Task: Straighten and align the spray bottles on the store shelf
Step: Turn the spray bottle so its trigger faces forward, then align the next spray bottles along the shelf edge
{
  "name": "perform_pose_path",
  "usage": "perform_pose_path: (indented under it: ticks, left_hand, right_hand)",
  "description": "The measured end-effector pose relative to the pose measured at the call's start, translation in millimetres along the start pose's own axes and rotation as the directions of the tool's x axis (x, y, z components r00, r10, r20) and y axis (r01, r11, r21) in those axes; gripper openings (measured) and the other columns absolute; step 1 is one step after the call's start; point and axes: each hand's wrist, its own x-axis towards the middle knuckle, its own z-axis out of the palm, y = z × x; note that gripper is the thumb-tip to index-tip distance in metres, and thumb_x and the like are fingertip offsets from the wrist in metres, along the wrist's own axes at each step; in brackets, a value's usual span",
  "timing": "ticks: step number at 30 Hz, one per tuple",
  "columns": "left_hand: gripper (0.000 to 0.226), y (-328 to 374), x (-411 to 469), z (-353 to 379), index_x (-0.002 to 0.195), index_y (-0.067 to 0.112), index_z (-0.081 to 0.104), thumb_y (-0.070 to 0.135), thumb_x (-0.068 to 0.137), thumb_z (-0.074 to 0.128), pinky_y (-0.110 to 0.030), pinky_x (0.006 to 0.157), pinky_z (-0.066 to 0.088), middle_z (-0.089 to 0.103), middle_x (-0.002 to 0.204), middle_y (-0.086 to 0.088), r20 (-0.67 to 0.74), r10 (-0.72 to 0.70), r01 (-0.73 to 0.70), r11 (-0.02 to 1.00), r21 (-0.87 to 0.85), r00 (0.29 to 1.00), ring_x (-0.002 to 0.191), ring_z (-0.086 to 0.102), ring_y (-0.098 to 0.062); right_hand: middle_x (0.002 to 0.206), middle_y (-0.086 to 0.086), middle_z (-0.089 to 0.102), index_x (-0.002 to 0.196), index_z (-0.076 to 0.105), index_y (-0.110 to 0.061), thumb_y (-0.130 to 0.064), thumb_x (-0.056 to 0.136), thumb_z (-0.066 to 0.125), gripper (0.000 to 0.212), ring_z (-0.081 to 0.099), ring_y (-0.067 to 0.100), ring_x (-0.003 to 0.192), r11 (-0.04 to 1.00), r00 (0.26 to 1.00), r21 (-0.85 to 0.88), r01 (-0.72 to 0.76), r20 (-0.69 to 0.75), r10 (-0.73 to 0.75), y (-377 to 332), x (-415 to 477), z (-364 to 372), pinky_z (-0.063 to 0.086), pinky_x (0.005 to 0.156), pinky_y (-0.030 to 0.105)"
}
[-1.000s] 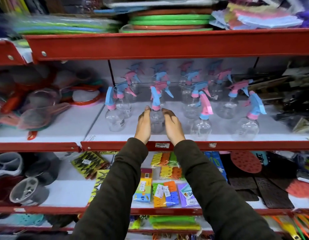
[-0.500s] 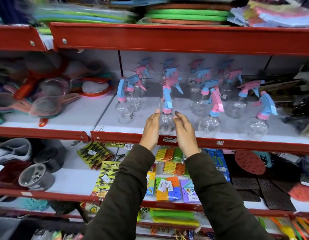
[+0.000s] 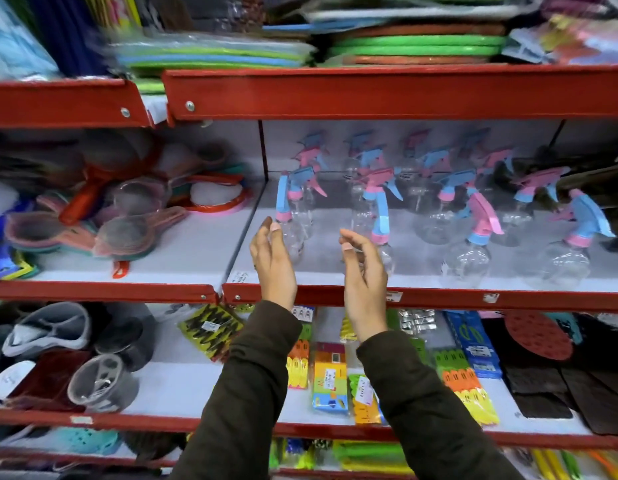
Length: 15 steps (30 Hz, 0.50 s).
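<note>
Several clear spray bottles with pink and blue trigger heads stand in rows on the white shelf (image 3: 421, 282) with a red front edge. My left hand (image 3: 273, 259) is raised, fingers apart, in front of the front-left bottle (image 3: 289, 216). My right hand (image 3: 364, 271) is raised too, fingers loosely spread, just left of the middle front bottle (image 3: 380, 220), partly covering its clear body. Neither hand holds anything. Two more front bottles stand to the right, one with a pink trigger (image 3: 472, 251) and one with a blue trigger (image 3: 574, 254), both leaning.
Plastic strainers (image 3: 127, 233) are piled on the shelf section to the left. An upper red shelf (image 3: 387, 93) carries stacked green mats. Below, packets of clips (image 3: 330, 379), dark mats (image 3: 542, 386) and cups (image 3: 103, 382) fill the lower shelf.
My hands let go of the middle front bottle and moved apart. The left hand shifted toward the front-left bottle. The camera view swung left and came closer.
</note>
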Motion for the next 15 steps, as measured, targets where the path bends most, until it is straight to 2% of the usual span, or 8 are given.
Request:
perform_pose_path:
  ticks: [3,5,7,8,10,13,15]
  left_hand:
    - [0.057,-2,22,-10,0.148,0.023,0.037,0.051,0.099,0.034,-0.024,0.108,0.019,0.027,0.159,-0.005,0.038,-0.044,0.042,0.998,0.043,0.998,0.146,0.028,-0.017]
    - [0.055,0,36,-12,0.145,0.021,0.041,0.050,0.099,0.033,-0.026,0.113,0.017,0.028,0.160,-0.010,0.066,-0.113,0.106,0.990,0.095,0.991,0.149,0.025,-0.023]
    - [0.040,4,47,-12,0.122,0.022,0.057,0.044,0.100,0.032,-0.037,0.119,0.027,0.048,0.146,-0.017,0.131,-0.144,0.127,0.983,0.130,0.981,0.140,0.041,-0.031]
    - [0.037,5,51,-12,0.108,0.022,0.061,0.042,0.101,0.031,-0.041,0.115,0.036,0.058,0.135,-0.019,0.167,-0.154,0.132,0.982,0.135,0.974,0.130,0.051,-0.033]
    - [0.040,8,54,-16,0.096,0.023,0.063,0.043,0.101,0.030,-0.040,0.105,0.047,0.067,0.121,-0.018,0.237,-0.175,0.146,0.980,0.133,0.956,0.117,0.061,-0.033]
    - [0.047,5,55,-27,0.103,0.024,0.066,0.050,0.100,0.028,-0.042,0.111,0.042,0.068,0.126,-0.015,0.309,-0.205,0.173,0.977,0.126,0.929,0.120,0.062,-0.028]
    - [0.048,4,51,-37,0.101,0.029,0.068,0.054,0.099,0.027,-0.037,0.106,0.046,0.072,0.117,-0.005,0.335,-0.207,0.178,0.977,0.117,0.919,0.115,0.066,-0.018]
  right_hand:
    - [0.134,0.002,0.062,0.127,0.062,-0.023,-0.027,0.102,0.046,0.030,0.057,0.012,0.126,0.996,0.991,-0.009,-0.094,0.099,0.094,7,13,29,0.046,0.106,0.028]
    - [0.142,0.002,0.058,0.134,0.058,-0.020,-0.027,0.103,0.044,0.035,0.053,0.015,0.132,0.981,0.968,-0.037,-0.193,0.155,0.196,12,29,50,0.041,0.113,0.031]
    - [0.147,0.004,0.055,0.138,0.055,-0.016,-0.028,0.104,0.041,0.039,0.049,0.017,0.136,0.961,0.944,-0.081,-0.263,0.183,0.274,15,45,69,0.036,0.116,0.031]
    - [0.148,0.005,0.055,0.139,0.055,-0.016,-0.029,0.103,0.039,0.041,0.049,0.019,0.136,0.951,0.933,-0.102,-0.291,0.191,0.306,17,51,75,0.035,0.117,0.031]
    - [0.146,0.008,0.057,0.138,0.056,-0.016,-0.034,0.102,0.036,0.045,0.052,0.022,0.134,0.931,0.909,-0.125,-0.342,0.209,0.362,20,59,83,0.036,0.119,0.038]
    - [0.142,0.011,0.060,0.135,0.059,-0.019,-0.038,0.100,0.038,0.045,0.054,0.029,0.133,0.923,0.899,-0.122,-0.364,0.211,0.383,25,56,83,0.039,0.117,0.046]
    - [0.137,0.010,0.063,0.129,0.062,-0.020,-0.037,0.100,0.041,0.040,0.057,0.028,0.130,0.925,0.901,-0.067,-0.373,0.210,0.379,27,48,78,0.041,0.116,0.048]
